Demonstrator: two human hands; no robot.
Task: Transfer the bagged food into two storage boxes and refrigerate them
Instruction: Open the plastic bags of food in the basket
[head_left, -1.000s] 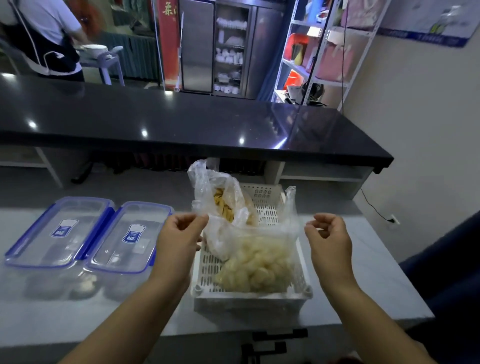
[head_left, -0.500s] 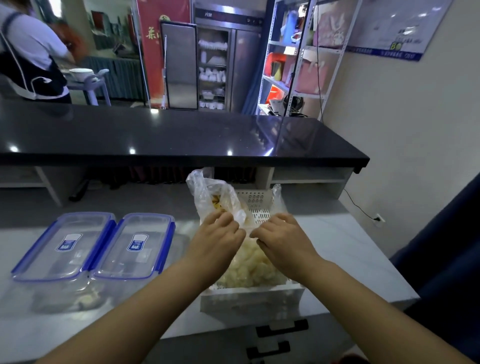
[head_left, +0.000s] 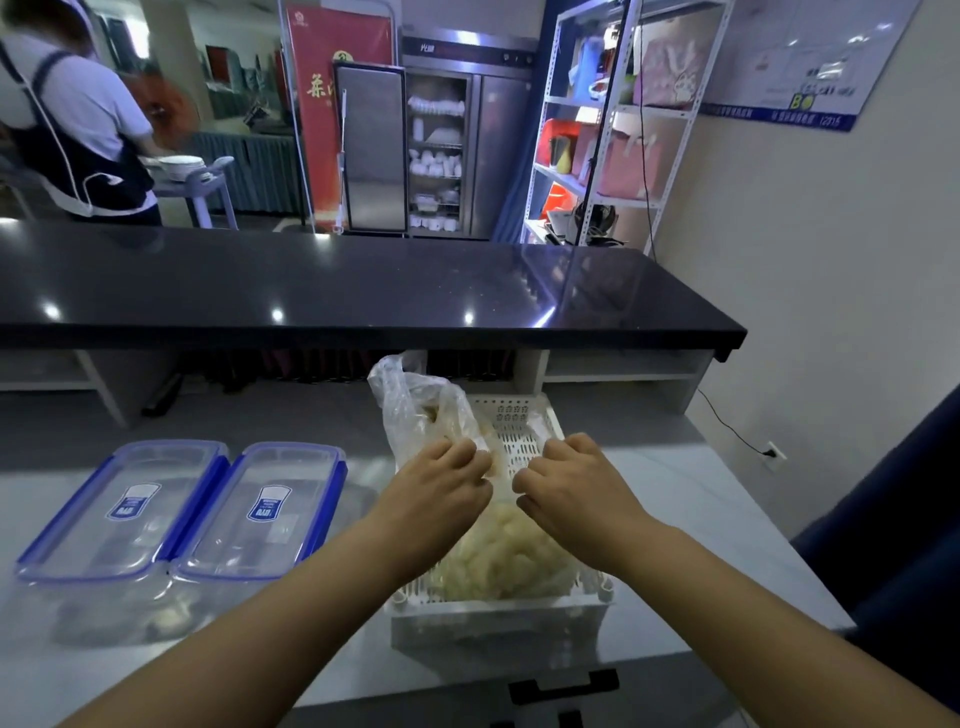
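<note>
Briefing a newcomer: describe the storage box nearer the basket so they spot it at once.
On the pale worktop below the black counter, two clear boxes with blue-edged lids sit side by side, left of the white basket of bagged food. Yours is the right-hand box, nearest the basket; its twin lies farther left.

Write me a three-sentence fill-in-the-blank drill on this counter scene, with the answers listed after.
1. The two storage boxes stand to the ____ of the white basket.
2. Their lids have ____ rims.
3. The left hand and right hand pinch the top of the front bag, which lies in the ____.

Missing words: left; blue; basket.
</note>
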